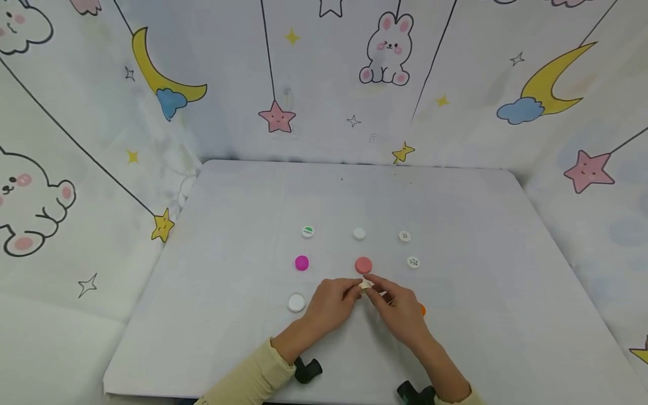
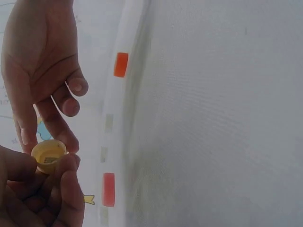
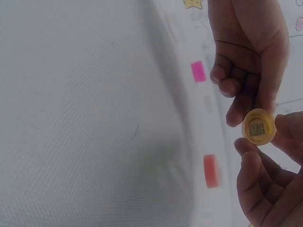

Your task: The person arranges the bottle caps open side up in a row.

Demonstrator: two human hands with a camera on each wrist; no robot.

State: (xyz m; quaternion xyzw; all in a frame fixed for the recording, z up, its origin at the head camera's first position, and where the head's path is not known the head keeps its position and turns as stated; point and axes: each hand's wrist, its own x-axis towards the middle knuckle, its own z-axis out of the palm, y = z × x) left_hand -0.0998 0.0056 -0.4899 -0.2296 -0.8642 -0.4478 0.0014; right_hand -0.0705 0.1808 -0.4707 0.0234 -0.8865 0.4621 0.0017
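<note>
A small pale-yellow bottle cap (image 1: 365, 284) is held up between my two hands, just in front of a coral cap (image 1: 363, 265). My left hand (image 1: 330, 304) pinches it from the left, and my right hand (image 1: 401, 315) pinches its right side with thumb and fingertips. In the right wrist view the hollow inside of the yellow cap (image 3: 258, 126) faces the camera, with a small square patterned patch at its bottom. The left wrist view also shows both hands' fingertips around the cap's rim (image 2: 49, 156).
Other caps lie in loose rows on the white table (image 1: 228, 337): magenta (image 1: 301, 263), white (image 1: 296, 302), green-marked (image 1: 307, 232), plain white (image 1: 359, 234), and two patterned white ones (image 1: 404, 236). An orange cap (image 1: 423, 309) is partly hidden behind my right hand.
</note>
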